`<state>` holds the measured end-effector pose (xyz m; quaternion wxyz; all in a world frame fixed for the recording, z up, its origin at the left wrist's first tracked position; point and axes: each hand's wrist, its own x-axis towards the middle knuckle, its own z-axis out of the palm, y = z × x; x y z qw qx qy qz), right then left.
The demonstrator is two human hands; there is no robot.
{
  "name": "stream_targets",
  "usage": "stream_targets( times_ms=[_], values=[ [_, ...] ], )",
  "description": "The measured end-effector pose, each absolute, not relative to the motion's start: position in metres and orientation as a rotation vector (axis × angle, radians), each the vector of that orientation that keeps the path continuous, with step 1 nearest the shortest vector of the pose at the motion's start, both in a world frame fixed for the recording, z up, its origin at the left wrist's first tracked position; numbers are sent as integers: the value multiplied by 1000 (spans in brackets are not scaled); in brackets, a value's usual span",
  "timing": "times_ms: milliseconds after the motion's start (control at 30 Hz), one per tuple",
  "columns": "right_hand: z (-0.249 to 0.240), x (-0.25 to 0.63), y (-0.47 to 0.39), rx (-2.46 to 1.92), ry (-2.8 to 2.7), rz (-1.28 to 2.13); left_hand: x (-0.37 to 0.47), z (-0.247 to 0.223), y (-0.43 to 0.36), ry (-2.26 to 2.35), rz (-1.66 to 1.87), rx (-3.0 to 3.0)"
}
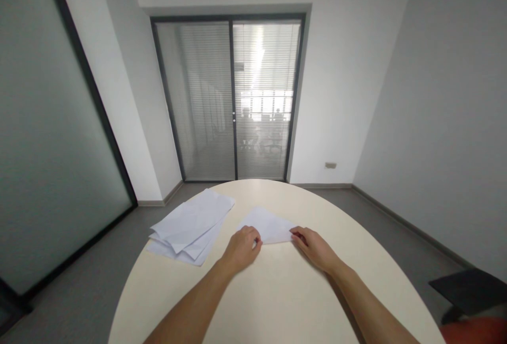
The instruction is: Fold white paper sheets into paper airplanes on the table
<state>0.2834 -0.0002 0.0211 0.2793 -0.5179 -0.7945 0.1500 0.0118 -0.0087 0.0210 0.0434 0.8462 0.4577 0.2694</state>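
Observation:
A white sheet of paper [269, 225], folded to a roughly triangular shape, lies on the round cream table [293, 291]. My left hand [242, 248] is at its near left edge, fingers curled and closed on the paper. At the paper's right corner, my right hand [315, 246] pinches the tip between thumb and fingers. To the left of my left hand, several loose white sheets [192, 225] overlap in an uneven pile near the table's left edge.
Beyond the table is a glass door [198, 101] with blinds. A dark chair part [471, 288] stands beside the table at the lower right, with something red [475, 331] below it. A frosted glass panel [51, 122] is at the left.

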Motion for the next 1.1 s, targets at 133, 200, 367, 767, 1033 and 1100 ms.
stream_targets(
  times_ms=[133,200,367,767,1033,1100],
  values=[
    [22,280,-1,-1405,-2125,387,13,22,-9,1421,834,2580],
    [23,278,-1,-1420,-2120,376,13,21,-9,1424,838,2570],
    [25,275,-4,-1449,-2114,362,13,21,-8,1404,856,2578],
    [33,275,-6,-1362,-1971,309,11,25,-6,1336,1150,2576],
    [37,282,-4,-1251,-1658,461,2,24,3,1538,1626,2154],
    [36,282,-2,-1219,-1614,509,2,25,6,1507,1712,1956]
  ],
)
